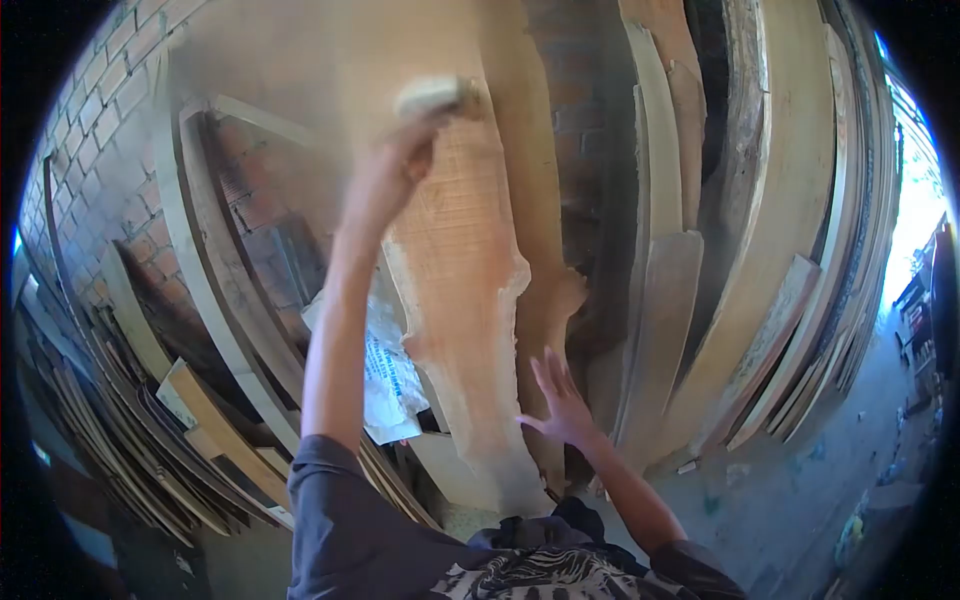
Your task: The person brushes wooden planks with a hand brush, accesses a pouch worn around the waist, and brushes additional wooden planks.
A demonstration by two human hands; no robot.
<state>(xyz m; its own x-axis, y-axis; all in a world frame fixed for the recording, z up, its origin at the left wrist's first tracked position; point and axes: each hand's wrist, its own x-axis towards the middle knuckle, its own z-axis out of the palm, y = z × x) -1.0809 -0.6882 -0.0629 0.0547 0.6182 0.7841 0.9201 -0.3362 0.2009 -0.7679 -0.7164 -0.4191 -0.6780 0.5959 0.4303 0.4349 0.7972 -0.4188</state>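
Note:
Raised high on the left, my left hand is closed around a blurred brush with a pale, whitish body and a darker end. The brush is over the upper part of a live-edge wood slab that leans upright in front of me. My right hand is open with fingers spread, beside the slab's lower right edge. Whether it touches the wood I cannot tell. Behind this slab stands a second wavy-edged slab. Haze like dust hangs around the upper left of the slab.
Boards and wide planks lean on the right. Long boards and a low stack of strips stand on the left against a brick wall. A white printed sack is behind the slab. Concrete floor lies below.

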